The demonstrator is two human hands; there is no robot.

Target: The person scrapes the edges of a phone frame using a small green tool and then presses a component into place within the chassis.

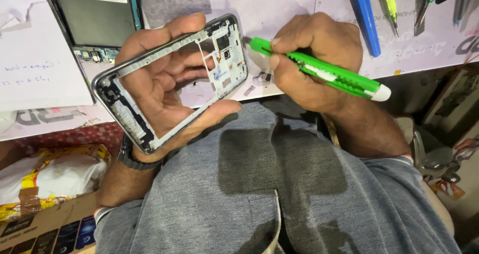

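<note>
**Phone frame in left hand, green tool in right**

Left hand [164,79] cradles the phone mid-frame [169,79] from behind, fingers wrapped on its edges. Frame: grey metal rim, white plastic inner, open rectangular cutout. Long axis tilts lower-left to upper-right. Right hand [314,59] is fisted around the green plastic cutter [324,72], tip aimed left, near the frame's upper-right corner.

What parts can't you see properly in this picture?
- Tip of the green cutter: head view, hidden behind the right hand.
- Left hand palm: partly covered by the phone frame it holds.
- Blue pen and other tools on the table: cut off by the top edge.
- Small parts inside the frame: too small to tell.
</note>
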